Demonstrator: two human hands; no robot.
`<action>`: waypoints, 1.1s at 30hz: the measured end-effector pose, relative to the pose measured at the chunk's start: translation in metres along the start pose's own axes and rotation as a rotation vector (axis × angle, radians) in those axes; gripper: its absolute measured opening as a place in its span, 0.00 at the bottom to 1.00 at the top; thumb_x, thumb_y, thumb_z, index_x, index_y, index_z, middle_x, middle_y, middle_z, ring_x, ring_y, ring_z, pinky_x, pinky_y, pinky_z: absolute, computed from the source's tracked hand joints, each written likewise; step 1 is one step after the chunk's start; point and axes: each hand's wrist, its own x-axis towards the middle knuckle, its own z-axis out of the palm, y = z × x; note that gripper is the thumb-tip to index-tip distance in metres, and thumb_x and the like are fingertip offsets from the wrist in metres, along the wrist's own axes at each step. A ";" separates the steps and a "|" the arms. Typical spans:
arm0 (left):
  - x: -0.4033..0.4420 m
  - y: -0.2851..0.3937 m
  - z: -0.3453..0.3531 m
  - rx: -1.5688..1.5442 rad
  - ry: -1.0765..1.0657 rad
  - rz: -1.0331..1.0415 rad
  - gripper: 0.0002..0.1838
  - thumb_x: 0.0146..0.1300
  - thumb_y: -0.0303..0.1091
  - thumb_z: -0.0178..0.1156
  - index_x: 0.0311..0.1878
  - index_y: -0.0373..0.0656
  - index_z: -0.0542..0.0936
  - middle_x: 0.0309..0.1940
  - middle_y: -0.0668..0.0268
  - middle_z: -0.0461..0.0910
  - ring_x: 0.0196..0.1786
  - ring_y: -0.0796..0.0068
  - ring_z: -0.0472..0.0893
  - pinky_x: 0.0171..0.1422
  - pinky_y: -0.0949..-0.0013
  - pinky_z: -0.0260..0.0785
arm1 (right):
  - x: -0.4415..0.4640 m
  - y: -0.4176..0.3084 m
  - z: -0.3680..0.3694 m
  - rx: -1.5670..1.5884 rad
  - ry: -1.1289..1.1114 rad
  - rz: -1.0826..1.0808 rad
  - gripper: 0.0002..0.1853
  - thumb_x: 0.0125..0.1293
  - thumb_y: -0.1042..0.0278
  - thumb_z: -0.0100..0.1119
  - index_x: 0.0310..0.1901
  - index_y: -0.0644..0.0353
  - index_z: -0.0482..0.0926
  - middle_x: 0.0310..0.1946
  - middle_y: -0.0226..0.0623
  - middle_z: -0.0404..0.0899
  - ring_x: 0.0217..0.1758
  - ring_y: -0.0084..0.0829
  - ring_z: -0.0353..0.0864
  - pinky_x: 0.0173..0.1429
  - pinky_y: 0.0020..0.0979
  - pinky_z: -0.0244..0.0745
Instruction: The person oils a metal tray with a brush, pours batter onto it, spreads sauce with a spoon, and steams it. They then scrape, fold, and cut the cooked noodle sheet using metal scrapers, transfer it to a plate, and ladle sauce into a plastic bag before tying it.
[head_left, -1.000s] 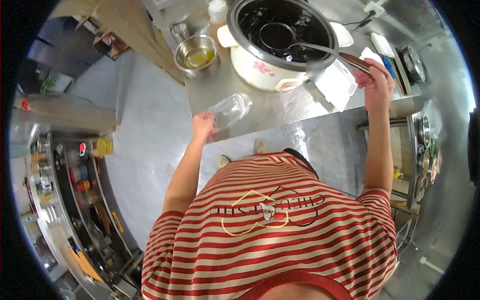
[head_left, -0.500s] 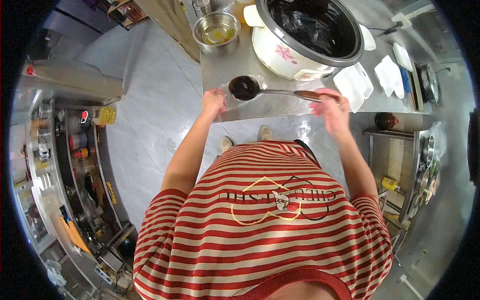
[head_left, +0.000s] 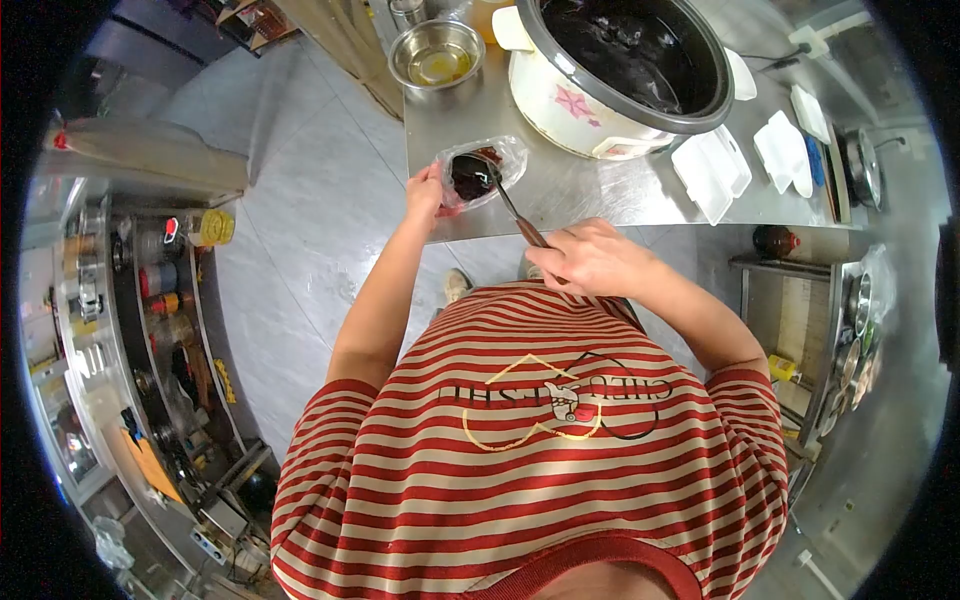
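My right hand [head_left: 583, 254] is wrapped round the brown handle of a ladle [head_left: 515, 213], which slants up and left. The ladle's bowl is tipped at the mouth of a clear plastic bag [head_left: 512, 155], over dark liquid [head_left: 472, 177]; where bowl ends and bag contents begin is hard to tell. On the bag's left side my left hand [head_left: 426, 191] pinches the plastic near the counter's front edge. Dark reddish-brown smears show on the inside of the bag. Behind it stands a large white cooker pot [head_left: 570, 100] holding dark liquid.
A steel bowl [head_left: 437, 62] with some yellowish liquid sits at the counter's left. Open white foam boxes [head_left: 712, 175] lie right of the pot, near a power cord [head_left: 775, 60]. Loaded shelves [head_left: 160, 300] stand at left, and a rack [head_left: 790, 320] at right.
My right hand has swung left and toward my body, turning the ladle from level to slanted and tipping its bowl at the bag. My left hand still grips the bag, whose mouth looks wider.
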 end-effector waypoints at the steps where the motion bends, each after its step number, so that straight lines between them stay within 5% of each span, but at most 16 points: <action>1: -0.003 0.002 0.000 -0.008 0.015 0.000 0.20 0.62 0.46 0.47 0.49 0.41 0.72 0.24 0.62 0.73 0.23 0.68 0.75 0.19 0.65 0.74 | -0.001 0.001 -0.005 0.000 -0.002 -0.003 0.11 0.43 0.74 0.60 0.32 0.57 0.75 0.14 0.32 0.67 0.16 0.33 0.71 0.22 0.32 0.69; 3: 0.006 -0.005 -0.004 -0.001 0.008 0.018 0.21 0.62 0.47 0.48 0.50 0.41 0.70 0.25 0.60 0.73 0.22 0.67 0.75 0.20 0.64 0.73 | -0.006 0.003 -0.017 0.056 0.111 0.023 0.12 0.44 0.75 0.59 0.34 0.58 0.75 0.17 0.33 0.71 0.16 0.32 0.73 0.24 0.29 0.71; 7: 0.008 -0.011 -0.008 -0.010 -0.014 0.029 0.22 0.61 0.47 0.49 0.51 0.39 0.68 0.25 0.59 0.73 0.22 0.66 0.75 0.21 0.65 0.73 | -0.024 0.012 -0.049 0.672 0.504 0.550 0.10 0.54 0.71 0.55 0.39 0.63 0.77 0.22 0.37 0.79 0.22 0.28 0.79 0.28 0.26 0.74; 11: 0.009 -0.011 -0.007 -0.023 0.000 0.050 0.21 0.62 0.46 0.49 0.50 0.39 0.69 0.24 0.59 0.73 0.21 0.67 0.75 0.21 0.65 0.73 | -0.049 0.025 -0.095 1.046 1.026 0.652 0.12 0.57 0.75 0.48 0.41 0.71 0.73 0.24 0.48 0.77 0.24 0.33 0.79 0.24 0.26 0.72; 14: 0.012 -0.009 -0.006 -0.007 -0.028 0.036 0.20 0.62 0.45 0.48 0.50 0.39 0.69 0.23 0.60 0.73 0.20 0.68 0.74 0.21 0.66 0.73 | -0.060 0.037 -0.120 0.872 1.148 0.519 0.13 0.58 0.74 0.45 0.41 0.73 0.73 0.25 0.50 0.77 0.24 0.33 0.78 0.25 0.25 0.70; 18: 0.011 -0.008 -0.004 0.010 -0.010 0.050 0.22 0.64 0.45 0.44 0.54 0.39 0.67 0.21 0.62 0.73 0.18 0.70 0.75 0.16 0.69 0.71 | -0.063 0.061 -0.126 0.488 1.049 0.639 0.11 0.55 0.77 0.51 0.40 0.70 0.74 0.27 0.44 0.79 0.26 0.27 0.78 0.27 0.21 0.70; 20: 0.013 -0.008 -0.005 0.035 -0.008 0.054 0.23 0.64 0.46 0.44 0.55 0.40 0.66 0.22 0.62 0.74 0.18 0.70 0.75 0.16 0.70 0.71 | -0.064 0.078 -0.121 0.058 0.687 0.600 0.11 0.52 0.77 0.56 0.39 0.65 0.76 0.28 0.38 0.80 0.26 0.21 0.78 0.28 0.20 0.70; 23: 0.016 -0.012 -0.006 0.059 -0.011 0.054 0.23 0.64 0.46 0.45 0.57 0.41 0.64 0.22 0.62 0.74 0.18 0.70 0.75 0.16 0.71 0.70 | -0.052 0.083 -0.125 -0.161 0.464 0.509 0.11 0.49 0.77 0.58 0.37 0.62 0.78 0.26 0.39 0.78 0.22 0.26 0.77 0.29 0.23 0.72; 29: 0.026 -0.022 -0.009 0.045 -0.025 0.078 0.26 0.63 0.45 0.47 0.59 0.40 0.61 0.24 0.61 0.74 0.19 0.71 0.75 0.16 0.71 0.70 | -0.036 0.110 -0.115 -0.030 0.302 0.589 0.11 0.49 0.73 0.57 0.37 0.60 0.78 0.22 0.38 0.77 0.22 0.30 0.77 0.31 0.26 0.72; 31: 0.024 -0.025 -0.006 -0.054 0.081 0.043 0.28 0.62 0.44 0.49 0.60 0.39 0.58 0.25 0.61 0.74 0.19 0.71 0.75 0.16 0.72 0.69 | -0.036 0.121 -0.111 -0.005 0.473 0.584 0.11 0.51 0.71 0.57 0.38 0.61 0.77 0.20 0.37 0.77 0.21 0.26 0.77 0.30 0.23 0.72; 33: 0.021 -0.024 -0.010 -0.019 0.015 0.052 0.28 0.61 0.43 0.50 0.61 0.39 0.58 0.25 0.61 0.75 0.20 0.71 0.76 0.17 0.72 0.70 | -0.045 0.129 -0.112 0.443 0.654 0.773 0.10 0.53 0.70 0.56 0.37 0.63 0.77 0.21 0.36 0.78 0.21 0.23 0.77 0.28 0.21 0.72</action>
